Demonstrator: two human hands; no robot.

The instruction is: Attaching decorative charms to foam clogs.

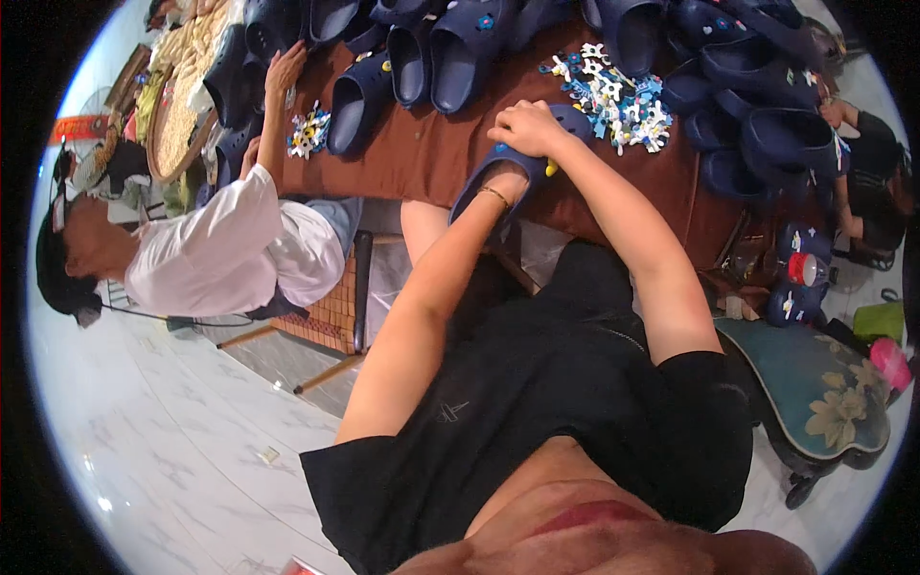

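A navy clog (pixel 518 157) lies at the near edge of the brown-covered table, toe pointing away from me. My left hand (pixel 506 180) is pushed into its foot opening, so the fingers are hidden. Over the clog's upper, my right hand (pixel 526 127) is closed with bent fingers; its fingertips are too small to make out clearly. A yellow charm (pixel 551 168) shows on the clog beside my right wrist. Just beyond lies a pile of white, blue and yellow charms (pixel 618 101).
Several navy clogs (pixel 470 62) line the far side, with more heaped at the right (pixel 767 144). On the left a person in a white shirt (pixel 211 244) reaches among clogs near a smaller charm pile (pixel 309 131). A teal upholstered chair (pixel 805 383) stands at my right.
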